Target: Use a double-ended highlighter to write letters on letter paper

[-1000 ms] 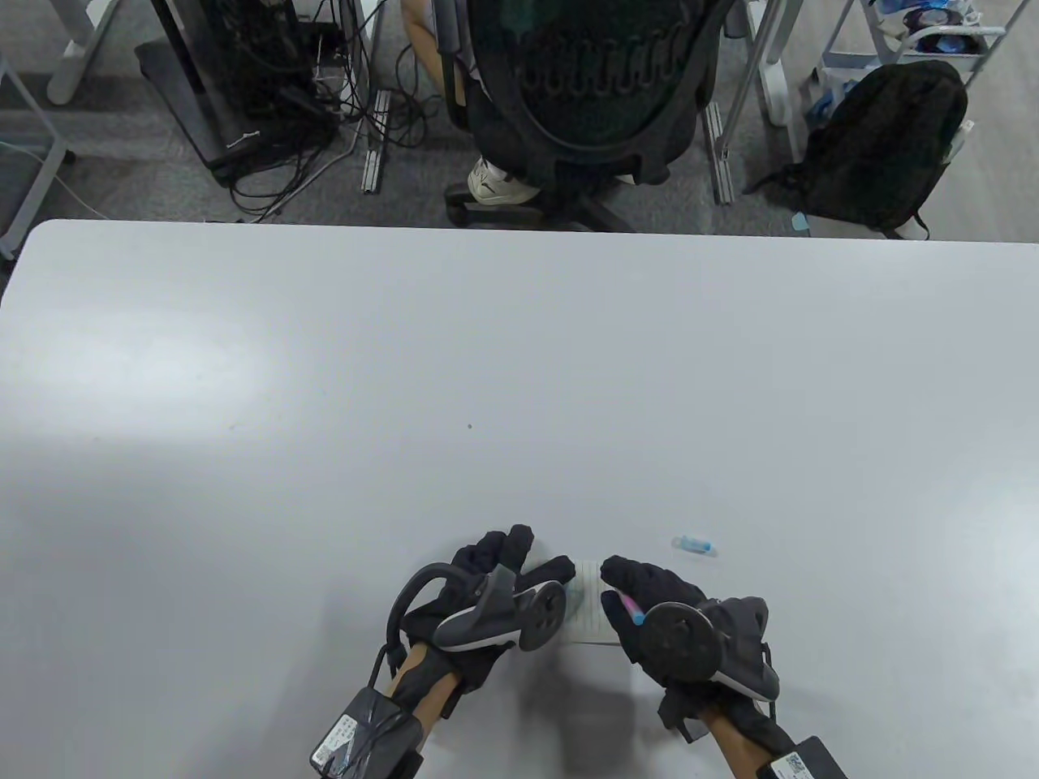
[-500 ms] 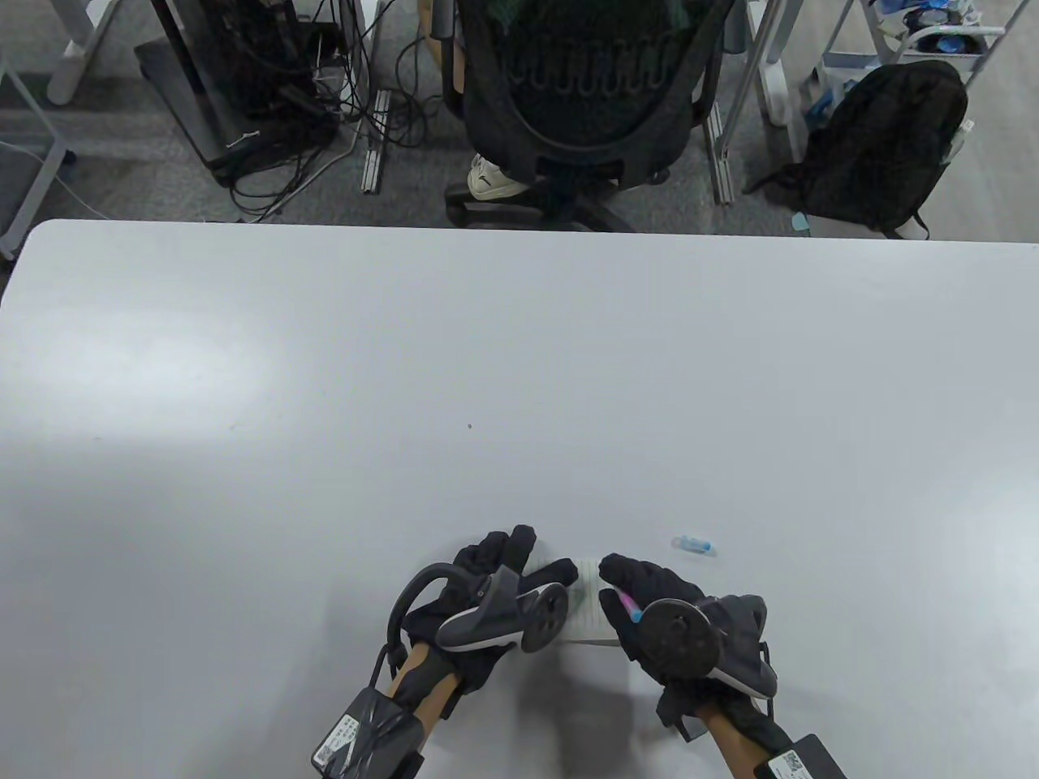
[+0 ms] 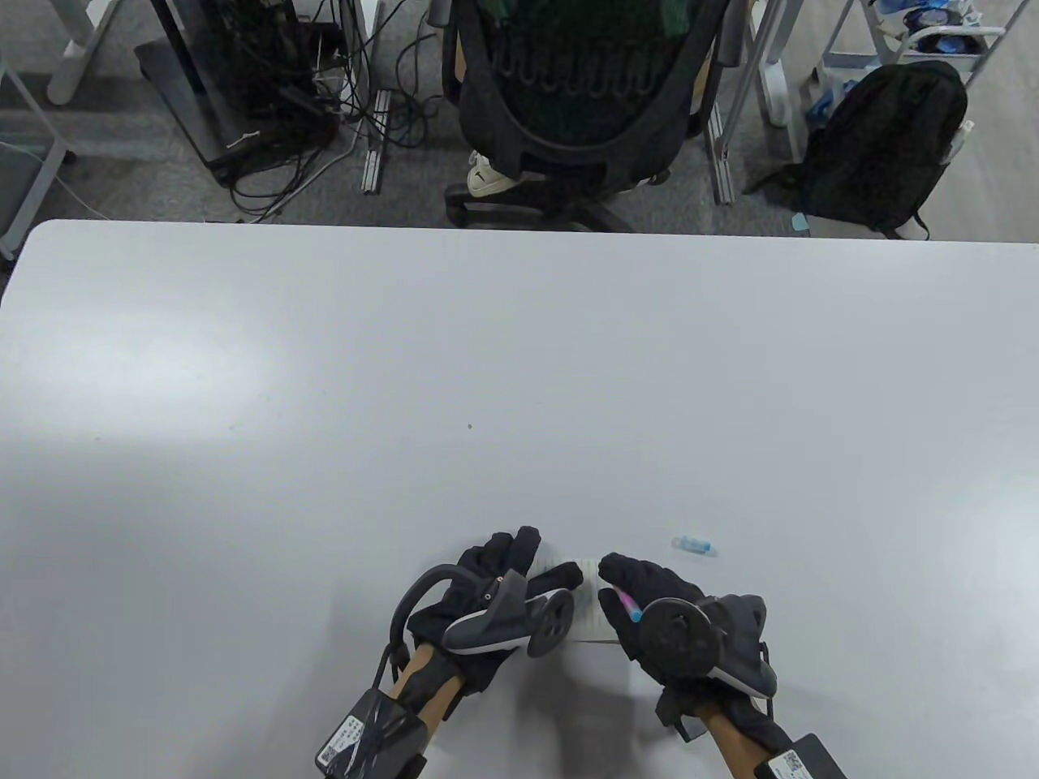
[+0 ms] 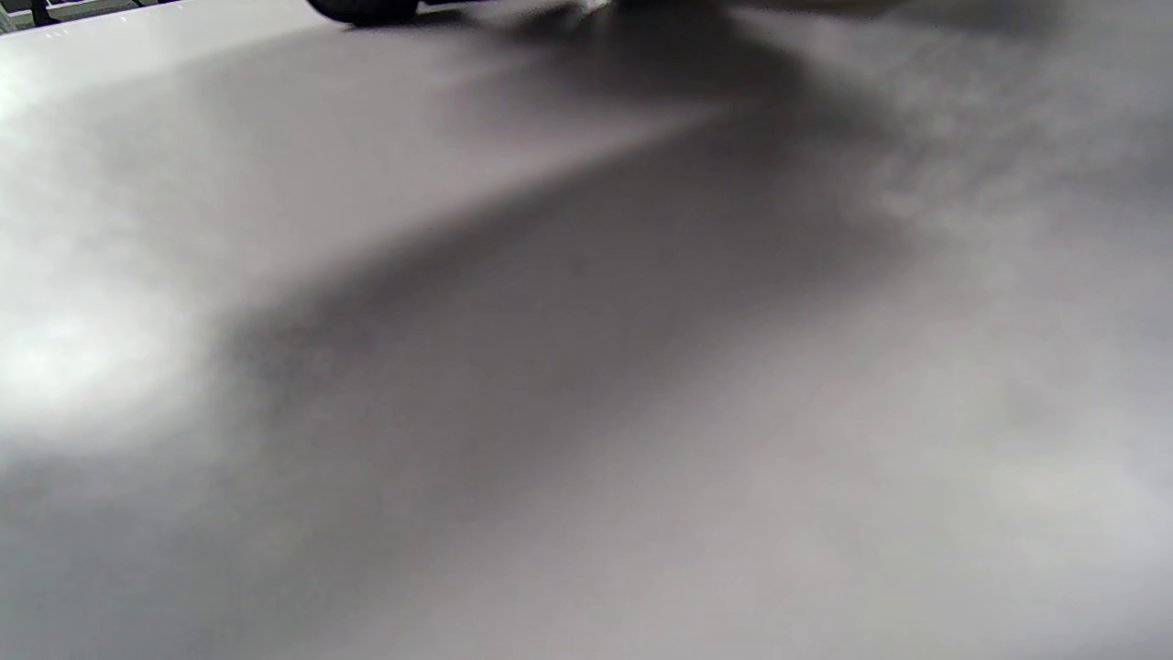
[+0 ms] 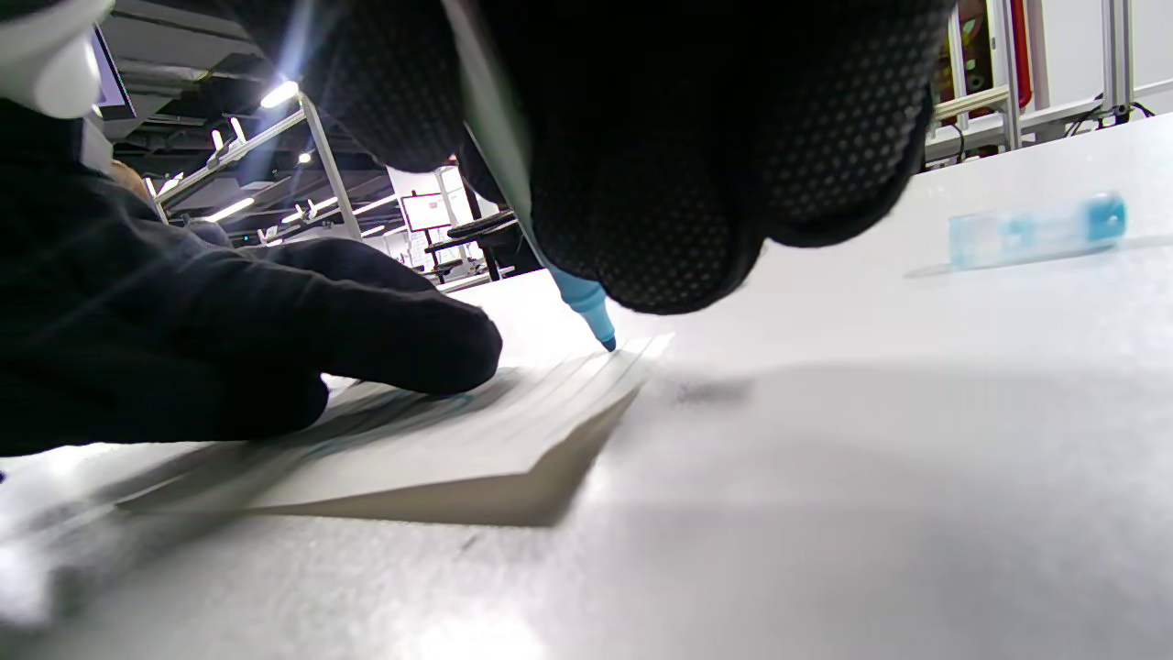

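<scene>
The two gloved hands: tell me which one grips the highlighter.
The right hand grips the highlighter; the left hand only presses its fingers on the letter paper.

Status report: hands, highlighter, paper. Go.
Right hand grips highlighter, blue tip at paper's far edge. Left hand fingers flat, pressing paper down. Cap lies on table, right of paper, clear of work.

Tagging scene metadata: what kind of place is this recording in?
Likely an office or lab workspace: a mesh office chair behind the white table, a cable tangle under a neighbouring desk, a black backpack on grey carpet, and metal racks with ceiling strip lights in the right wrist view.
</scene>
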